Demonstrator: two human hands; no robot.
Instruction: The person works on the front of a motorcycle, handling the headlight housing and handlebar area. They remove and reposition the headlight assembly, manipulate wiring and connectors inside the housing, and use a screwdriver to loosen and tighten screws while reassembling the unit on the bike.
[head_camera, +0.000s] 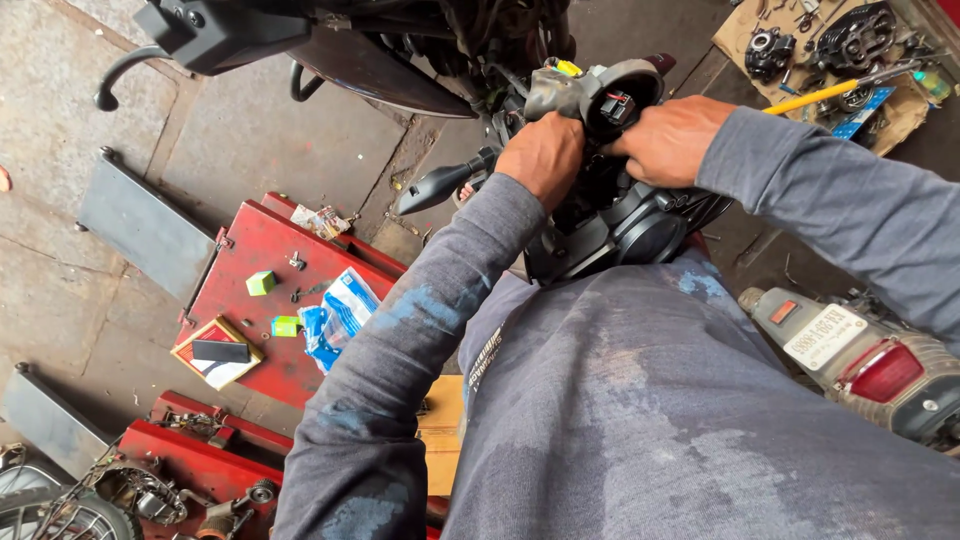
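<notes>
My left hand (541, 155) is closed around the grey switch housing (585, 95) on a motorcycle handlebar, near the black turn-signal stalk (435, 186). My right hand (667, 138) grips the same housing from the right, fingers by its open end where a small connector shows. Below both hands sits the black headlight and instrument cover (630, 225). My grey long sleeves and shirt fill the lower frame.
A red tool tray (250, 265) on the floor at left holds small green boxes, a blue-white packet and screws. Cardboard (890, 110) with engine parts and a yellow-handled tool lies top right. Another motorcycle's tail light (885, 372) sits at right. Chain parts lie bottom left.
</notes>
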